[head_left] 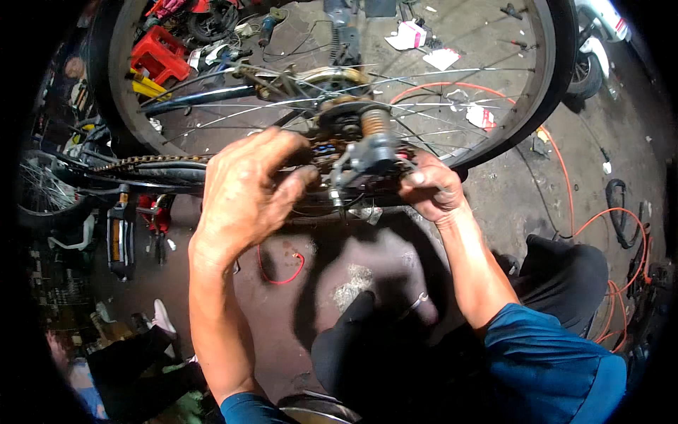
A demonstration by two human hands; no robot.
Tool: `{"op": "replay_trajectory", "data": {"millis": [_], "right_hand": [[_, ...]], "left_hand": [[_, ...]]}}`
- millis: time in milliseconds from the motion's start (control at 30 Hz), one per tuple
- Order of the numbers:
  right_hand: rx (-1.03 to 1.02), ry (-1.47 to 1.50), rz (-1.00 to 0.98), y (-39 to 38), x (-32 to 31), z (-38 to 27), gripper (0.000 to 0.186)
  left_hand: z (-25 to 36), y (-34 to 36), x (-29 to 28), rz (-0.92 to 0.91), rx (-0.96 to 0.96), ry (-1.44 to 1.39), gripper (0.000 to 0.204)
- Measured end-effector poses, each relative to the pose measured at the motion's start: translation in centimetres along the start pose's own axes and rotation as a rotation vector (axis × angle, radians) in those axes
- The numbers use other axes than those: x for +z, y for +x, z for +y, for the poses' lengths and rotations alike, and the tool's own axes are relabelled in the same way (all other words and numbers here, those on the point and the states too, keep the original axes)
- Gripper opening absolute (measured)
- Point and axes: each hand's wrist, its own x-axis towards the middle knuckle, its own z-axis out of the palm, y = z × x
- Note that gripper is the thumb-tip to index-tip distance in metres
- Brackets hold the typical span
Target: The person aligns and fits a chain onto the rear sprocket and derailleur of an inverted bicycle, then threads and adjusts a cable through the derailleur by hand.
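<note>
Rear derailleur (371, 159) at frame centre, between both hands, left hand (247, 191) spread beside it, right hand (431, 187) pinching its edge, bicycle wheel (522, 106) behind

A bicycle repair workshop: a stained grey concrete floor (522, 184) littered with paper scraps, a red plastic crate (161, 55) among spare black rubber tyres (212, 25), a long orange hose (607, 233) snaking across the ground, and a spoked bicycle wheel (494, 92) with rusty chain (145, 162).
</note>
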Motion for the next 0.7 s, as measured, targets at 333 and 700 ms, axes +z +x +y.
{"op": "replay_trajectory", "data": {"millis": [333,700], "right_hand": [[0.023,-0.492,-0.046,-0.2,-1.9,0.5,0.028],[-0.107,0.095,0.052,-0.8,0.0,2.4,0.015]], "left_hand": [[1.5,-0.4,-0.4,-0.064,-0.154,0.225,0.026],[3.3,-0.3,0.5,-0.132,-0.215,0.284,0.03]]}}
